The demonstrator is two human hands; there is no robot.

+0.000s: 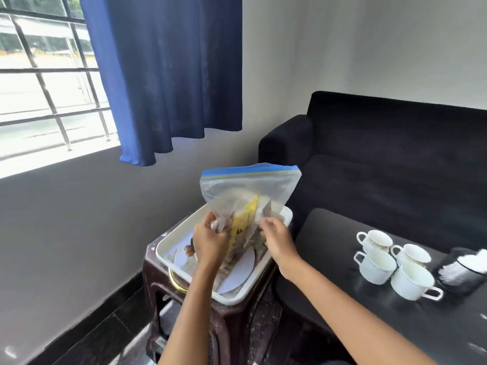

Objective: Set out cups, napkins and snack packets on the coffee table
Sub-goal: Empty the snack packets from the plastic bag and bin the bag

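Both hands are on a clear zip-lock bag with snack packets inside, a yellow one showing. The left hand grips its lower left side, the right hand pinches the right side. The bag stands upright in a white tray on a brown stool. Four white cups sit clustered on the black coffee table, napkins just beside them.

The zip bag is thin clear plastic, crinkled and faintly shiny. The cups look like glazed white ceramic (glossy rims), the dark surface polished and reflective, the sofa matt black cloth.
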